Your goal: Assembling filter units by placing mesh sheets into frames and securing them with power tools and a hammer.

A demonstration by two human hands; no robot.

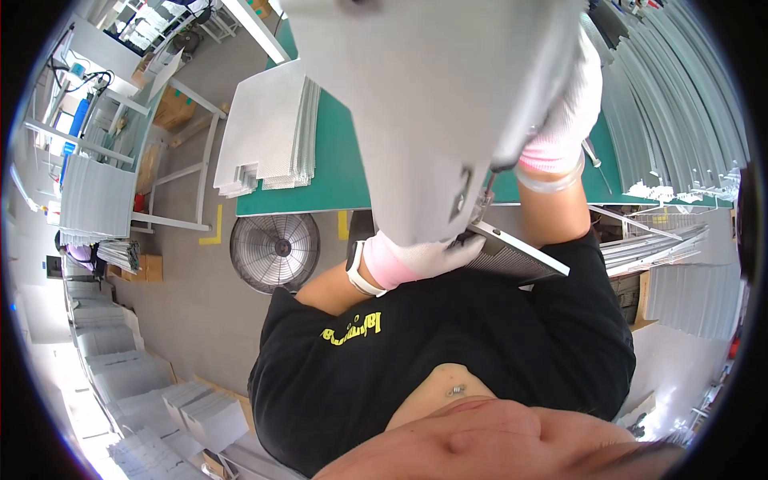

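I count one panel [432,120], one left hand [428,258] by its lower end, one right hand [570,120] partly behind its right edge; fingers' opening and hold I can't tell.

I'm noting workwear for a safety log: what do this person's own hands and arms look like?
The left hand and right hand wear white gloves with pink cuffs. A white strap circles the left wrist, a pale band the right. Black sleeves end around the elbows; no cables show on either arm.
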